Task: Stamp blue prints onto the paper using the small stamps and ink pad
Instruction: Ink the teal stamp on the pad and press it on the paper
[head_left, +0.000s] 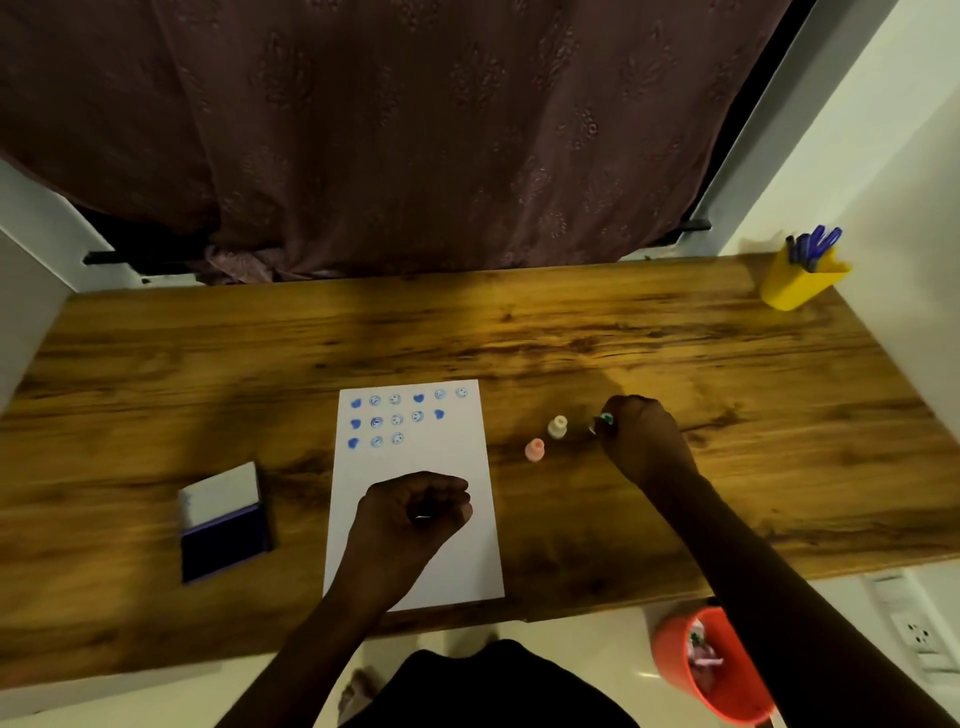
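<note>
A white sheet of paper (457, 467) lies on the wooden desk, with three rows of blue hearts and smiley prints near its top. My left hand (415, 514) rests on the sheet's middle as a closed fist. An open blue ink pad (223, 525) lies to the left of the paper. To the right of the sheet stand a pink stamp (535, 449) and a cream stamp (558, 427). Just right of them, my right hand (641, 441) pinches a small teal-topped stamp (605, 419) close to the desk.
A yellow cup (800, 283) holding blue pens stands at the desk's back right corner. A dark curtain hangs behind the wooden desk (519, 332). An orange bin (711, 665) sits on the floor below the desk's front right edge.
</note>
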